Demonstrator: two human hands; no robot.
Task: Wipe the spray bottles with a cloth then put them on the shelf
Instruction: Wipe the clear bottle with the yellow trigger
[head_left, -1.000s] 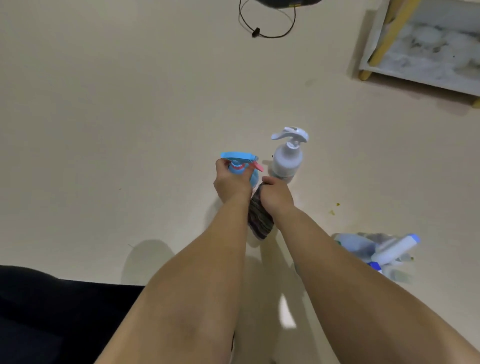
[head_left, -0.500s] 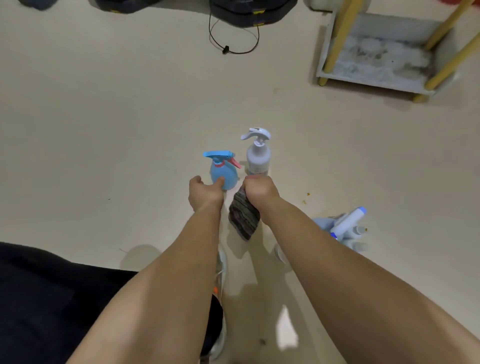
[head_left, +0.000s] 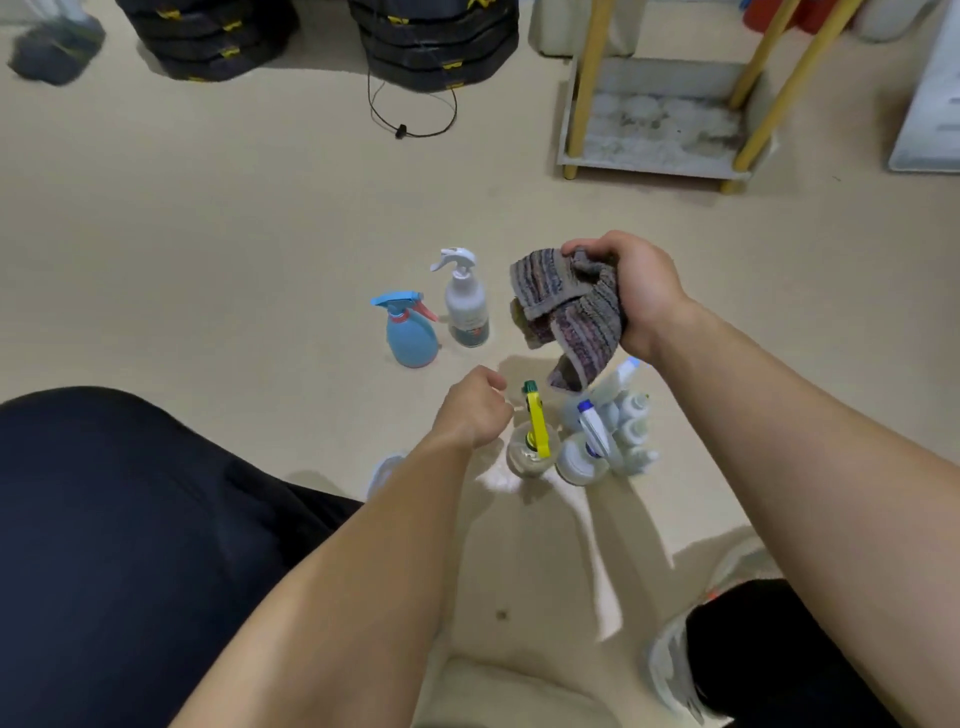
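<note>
my right hand (head_left: 636, 291) bunches the soft cloth (head_left: 571, 312); my left hand (head_left: 475, 410) is curled, empty, the yellow-trigger bottle (head_left: 533, 441) just beside its knuckles, probably light, slick plastic, best grabbed by the neck

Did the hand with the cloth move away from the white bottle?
Yes. The right hand, gripping the striped cloth, swung rightward, away from the standing white spray bottle.

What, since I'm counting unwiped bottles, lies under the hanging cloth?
Under the cloth, a cluster of white bottles sits on the floor; its hanging end covers part of them, so no exact count.
</note>
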